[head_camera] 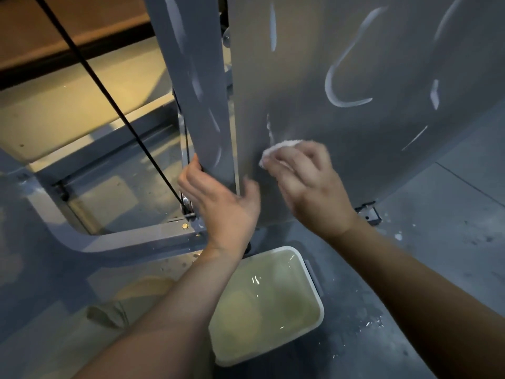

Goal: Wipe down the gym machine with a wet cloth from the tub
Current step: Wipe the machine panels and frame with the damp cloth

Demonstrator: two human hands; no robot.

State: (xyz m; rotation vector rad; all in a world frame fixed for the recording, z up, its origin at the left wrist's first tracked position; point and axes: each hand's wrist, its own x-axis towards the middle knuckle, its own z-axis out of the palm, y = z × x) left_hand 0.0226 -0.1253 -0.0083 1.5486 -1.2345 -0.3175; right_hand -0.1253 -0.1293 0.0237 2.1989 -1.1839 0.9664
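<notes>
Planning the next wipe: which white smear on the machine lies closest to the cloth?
The thin wavy smear directly above the cloth in the right hand; the others sit higher or farther off.

One tub [320, 305]. Above it: one gym machine [328, 64], two hands, a left hand [224, 203] and a right hand [306, 181], one cloth [278, 149], one black cable [108, 99].

**The grey floor and what sits on it**

The floor [451, 255] is grey and a bit shiny. A white tub [314, 283] full of pale, cloudy water sits on it. Just behind the tub the machine [300, 64] stands on the floor. Its grey frame [131, 240] runs off to the tub's left. Right of the tub, white spots [398, 236] and small wet drops [374, 322] dot the floor.
</notes>
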